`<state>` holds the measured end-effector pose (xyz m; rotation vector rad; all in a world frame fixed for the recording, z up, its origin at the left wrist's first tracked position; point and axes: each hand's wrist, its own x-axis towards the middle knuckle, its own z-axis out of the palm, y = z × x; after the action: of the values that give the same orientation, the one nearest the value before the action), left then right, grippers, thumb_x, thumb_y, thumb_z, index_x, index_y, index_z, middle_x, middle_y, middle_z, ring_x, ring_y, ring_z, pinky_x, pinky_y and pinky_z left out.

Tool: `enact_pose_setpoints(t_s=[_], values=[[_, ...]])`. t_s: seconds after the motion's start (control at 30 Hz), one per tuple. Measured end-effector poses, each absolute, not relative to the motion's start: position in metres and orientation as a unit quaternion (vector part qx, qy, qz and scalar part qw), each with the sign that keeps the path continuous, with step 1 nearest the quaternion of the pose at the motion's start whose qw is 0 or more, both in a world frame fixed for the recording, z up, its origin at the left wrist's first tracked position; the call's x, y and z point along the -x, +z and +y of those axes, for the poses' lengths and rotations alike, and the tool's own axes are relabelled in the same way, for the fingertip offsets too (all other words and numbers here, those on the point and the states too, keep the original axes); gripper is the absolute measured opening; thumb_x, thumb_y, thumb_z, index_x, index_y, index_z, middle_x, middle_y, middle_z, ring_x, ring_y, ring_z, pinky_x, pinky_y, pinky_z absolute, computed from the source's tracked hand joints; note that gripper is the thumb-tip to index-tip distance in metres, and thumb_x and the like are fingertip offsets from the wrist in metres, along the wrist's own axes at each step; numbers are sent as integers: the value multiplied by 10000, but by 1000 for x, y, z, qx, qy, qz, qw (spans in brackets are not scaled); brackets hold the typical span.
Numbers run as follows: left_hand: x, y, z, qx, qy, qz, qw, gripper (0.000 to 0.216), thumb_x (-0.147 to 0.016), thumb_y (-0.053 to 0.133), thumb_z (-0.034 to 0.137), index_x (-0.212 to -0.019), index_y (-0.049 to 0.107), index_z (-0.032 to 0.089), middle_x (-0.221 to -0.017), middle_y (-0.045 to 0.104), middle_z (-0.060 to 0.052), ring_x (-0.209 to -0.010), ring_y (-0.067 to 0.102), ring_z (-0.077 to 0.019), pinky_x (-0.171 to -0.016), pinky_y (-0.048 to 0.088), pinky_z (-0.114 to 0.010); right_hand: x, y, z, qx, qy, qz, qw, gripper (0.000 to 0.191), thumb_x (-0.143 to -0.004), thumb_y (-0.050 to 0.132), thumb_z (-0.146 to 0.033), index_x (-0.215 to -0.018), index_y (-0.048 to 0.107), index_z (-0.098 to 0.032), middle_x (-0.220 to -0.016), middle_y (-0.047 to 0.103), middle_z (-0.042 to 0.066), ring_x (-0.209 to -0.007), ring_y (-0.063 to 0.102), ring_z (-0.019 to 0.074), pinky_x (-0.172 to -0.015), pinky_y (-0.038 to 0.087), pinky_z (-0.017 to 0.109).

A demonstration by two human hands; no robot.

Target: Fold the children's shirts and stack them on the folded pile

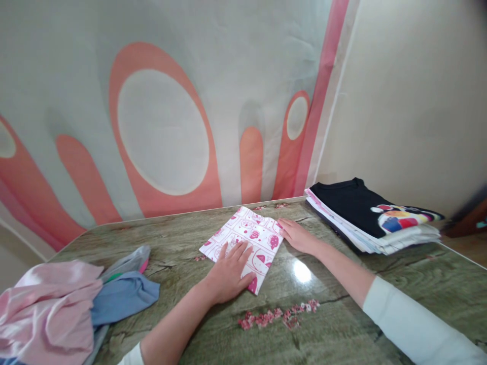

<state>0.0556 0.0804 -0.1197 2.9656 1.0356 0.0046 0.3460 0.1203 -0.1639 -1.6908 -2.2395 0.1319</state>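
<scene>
A folded white garment (254,234) with pink fruit-like prints in squares lies flat in the middle of the table. Pressed on its lower left part is my left hand (231,271), palm down with fingers spread. My right hand (294,235) rests at the garment's upper right corner, its fingers stretched out and touching the edge. Neither hand is wrapped round anything. What lies under my left palm is hidden.
Crumpled pink (53,309) and blue clothes (125,298) are heaped at the table's left. At the right stands a stack of folded clothes, a black T-shirt (353,205) on top. Behind the wood-patterned table (323,314) is a patterned wall (228,76).
</scene>
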Motion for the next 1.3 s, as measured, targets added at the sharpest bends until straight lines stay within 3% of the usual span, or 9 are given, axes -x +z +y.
enact_pose_setpoints(t_s=[0.13, 0.3, 0.47, 0.57, 0.63, 0.77, 1.03, 1.17, 1.3], values=[[-32, -118, 106, -951, 13, 310, -1, 457, -944, 221, 350, -1395, 233, 279, -1464, 234, 1, -1351, 149, -154, -1098, 86, -411, -344, -147, 107, 583, 56, -788, 187, 379, -863, 380, -245, -1194, 524, -128, -1195, 558, 119, -1108, 489, 215, -958, 337, 326], [-6, -123, 133, -892, 31, 443, -77, 491, -890, 261, 168, -1379, 295, 191, -1457, 245, -69, -1344, 184, -187, -1080, 149, -429, -314, -117, 78, 612, 110, -773, 126, 303, -769, 541, -275, -1034, 601, -141, -1019, 602, 110, -917, 574, 220, -818, 406, 293], [-15, -126, 124, -893, 45, 442, -69, 460, -938, 208, 292, -1369, 320, 176, -1449, 265, -75, -1337, 205, -180, -1078, 175, -396, -272, -101, 47, 601, 100, -791, 64, 316, -851, 436, -373, -880, 663, -154, -904, 627, 126, -859, 594, 255, -777, 416, 344], [-31, -128, 109, -908, 47, 415, -39, 505, -945, 180, 417, -1393, 264, 199, -1465, 221, -69, -1345, 177, -188, -1076, 177, -407, -254, -105, 42, 602, 45, -788, 117, 411, -885, 370, -366, -1134, 578, -115, -1136, 578, 162, -1065, 511, 296, -911, 363, 410], [-39, -131, 102, -915, 44, 401, -21, 527, -940, 171, 463, -1408, 214, 226, -1475, 187, -55, -1350, 160, -194, -1074, 172, -421, -248, -113, 44, 556, 48, -816, 151, 543, -893, 344, -415, -1335, 380, -101, -1374, 389, 146, -1245, 351, 279, -1019, 271, 409], [-43, -134, 99, -920, 39, 391, -8, 548, -928, 171, 508, -1416, 173, 261, -1488, 134, -34, -1356, 127, -207, -1074, 154, -440, -245, -128, 46, 489, 110, -858, 112, 692, -887, 252, -548, -1408, 229, -93, -1481, 161, 108, -1352, 122, 247, -1092, 134, 411], [-43, -127, 106, -918, 37, 395, 7, 495, -946, 164, 432, -1402, 224, 250, -1469, 216, -43, -1346, 176, -191, -1071, 164, -436, -248, -113, 53, 574, 104, -808, 85, 790, -867, 198, -602, -1355, 320, 7, -1415, 278, 226, -1314, 235, 305, -1073, 156, 433], [-53, -130, 140, -895, 62, 439, -51, 459, -940, 198, 300, -1370, 302, 179, -1443, 276, -93, -1336, 204, -205, -1070, 151, -459, -235, -115, 101, 589, 83, -795, 118, 659, -910, 217, -470, -1368, 286, -2, -1445, 232, 190, -1337, 184, 257, -1079, 137, 394], [-58, -144, 173, -869, 71, 482, -85, 480, -927, 220, 370, -1357, 328, 185, -1439, 279, -111, -1326, 226, -252, -1050, 138, -517, -226, -135, 137, 578, 66, -801, 140, 607, -921, 183, -449, -1382, 276, -64, -1460, 228, 135, -1344, 162, 220, -1083, 105, 391]])
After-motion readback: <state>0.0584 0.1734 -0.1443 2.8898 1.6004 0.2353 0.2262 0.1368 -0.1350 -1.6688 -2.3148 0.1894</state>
